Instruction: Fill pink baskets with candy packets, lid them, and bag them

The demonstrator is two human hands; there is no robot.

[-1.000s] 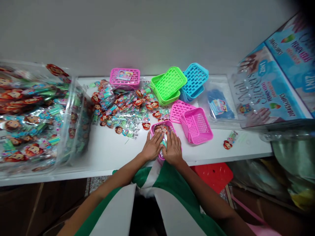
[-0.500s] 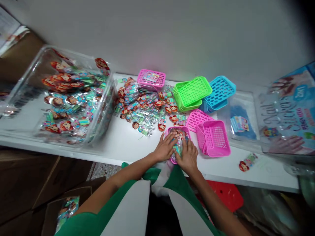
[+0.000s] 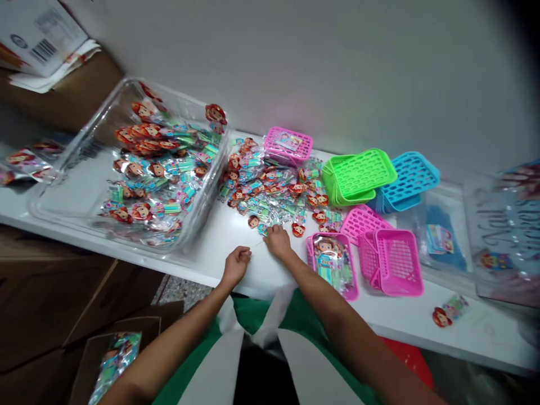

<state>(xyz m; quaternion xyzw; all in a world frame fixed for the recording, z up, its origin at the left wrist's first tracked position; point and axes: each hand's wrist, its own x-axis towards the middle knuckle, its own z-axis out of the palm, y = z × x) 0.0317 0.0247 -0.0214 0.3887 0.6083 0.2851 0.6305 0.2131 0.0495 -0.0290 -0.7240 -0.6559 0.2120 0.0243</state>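
Observation:
My right hand [image 3: 277, 242] is at the near edge of a heap of small clear packets [image 3: 270, 188] printed with cartoon girls. Its fingers close on one small packet [image 3: 262, 229], mostly covered by the hand. My left hand [image 3: 237, 265] hovers just left of it over the white table, fingers curled together with nothing visible in them. To the right of my right forearm lies a pink basket [image 3: 353, 289], filled with packets; a larger cartoon-girl packet [image 3: 329, 256] is on top.
A clear tub [image 3: 169, 250] of packets stands left. Stacked baskets in green [image 3: 358, 171], blue [image 3: 411, 174] and pink [image 3: 400, 261] stand right, near a pink lid [image 3: 358, 219]. A lidded pink basket [image 3: 289, 143] sits behind the heap. One packet [image 3: 449, 311] lies far right.
Both hands have left the filled pink basket and moved left to the heap's near edge. My right hand has taken hold of a small packet. The view has swung left.

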